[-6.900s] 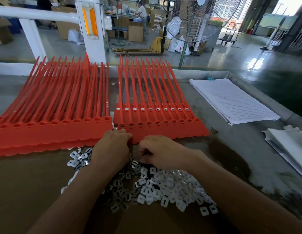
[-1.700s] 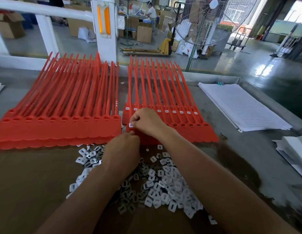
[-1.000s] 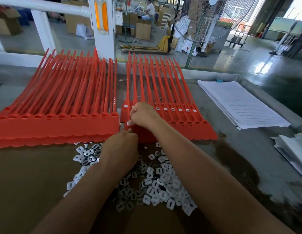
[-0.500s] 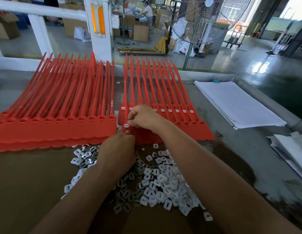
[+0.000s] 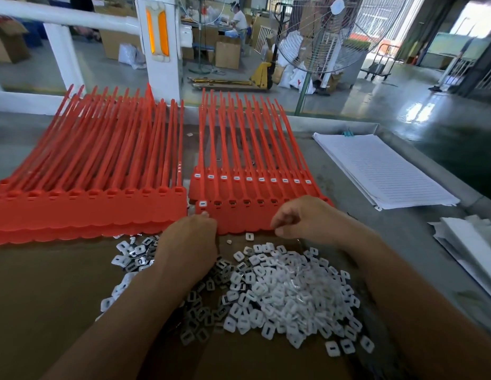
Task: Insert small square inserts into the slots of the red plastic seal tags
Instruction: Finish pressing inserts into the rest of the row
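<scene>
**Ana:** Fingers first: what are they doing?

**Bo:** On the right hand (image 5: pixel 310 220), the fingers (image 5: pixel 275 224) hang loosely curled with nothing visible between them, over the near edge of the front strip of red plastic seal tags (image 5: pixel 238 218). The left hand (image 5: pixel 189 242) sits knuckles-up at that strip's seven o'clock corner. Its tips are tucked under, so I cannot tell whether they pinch anything.

**Ana:** And the work, biggest down?

**Bo:** At nine o'clock lies the big stack of red tags (image 5: pixel 87 209), its slots bare. The heap of small white square plastic inserts (image 5: pixel 288 292) lies at six o'clock. One seated insert (image 5: pixel 202 203) fills the front strip's leftmost slot, with the next empty slot (image 5: pixel 217 203) just beside it.

**Ana:** What does the next move turn on?

**Bo:** That empty slot lies at ten o'clock from the right fingertips. The tags run twelve to six and the slot row runs nine to three. The left hand is nearer.

**Ana:** What has changed?

**Bo:** Half a second ago the right hand pressed on the leftmost slot. It has since drawn off toward three o'clock.
</scene>
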Motion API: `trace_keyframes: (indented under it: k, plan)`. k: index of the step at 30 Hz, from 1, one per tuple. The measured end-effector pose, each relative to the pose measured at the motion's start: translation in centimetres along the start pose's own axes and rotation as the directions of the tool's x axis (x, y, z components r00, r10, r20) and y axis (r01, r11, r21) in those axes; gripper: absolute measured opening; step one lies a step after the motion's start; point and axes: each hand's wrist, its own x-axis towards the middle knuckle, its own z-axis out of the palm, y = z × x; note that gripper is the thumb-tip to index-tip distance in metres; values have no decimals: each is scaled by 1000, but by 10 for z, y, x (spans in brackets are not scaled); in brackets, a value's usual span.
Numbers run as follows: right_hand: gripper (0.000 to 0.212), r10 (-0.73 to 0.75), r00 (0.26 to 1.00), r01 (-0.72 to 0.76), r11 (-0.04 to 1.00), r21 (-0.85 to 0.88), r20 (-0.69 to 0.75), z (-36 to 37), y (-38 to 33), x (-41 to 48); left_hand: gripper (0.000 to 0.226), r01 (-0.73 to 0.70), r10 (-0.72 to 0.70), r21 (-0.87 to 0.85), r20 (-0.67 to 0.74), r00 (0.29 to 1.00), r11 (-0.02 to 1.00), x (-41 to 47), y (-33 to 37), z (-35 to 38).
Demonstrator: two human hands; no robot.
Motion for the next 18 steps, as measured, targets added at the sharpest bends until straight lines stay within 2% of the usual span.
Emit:
trace_keyframes:
  k: [10,18]
  plan:
    - [22,38,997,-34,998,-53,74,5,5,-7,40,8,-8,-13,12,1000,1000,1,1,-3]
    - [23,35,998,-30,995,-95,54,8,5,-5,39,7,-6,-17,12,1000,1000,1,0,-1]
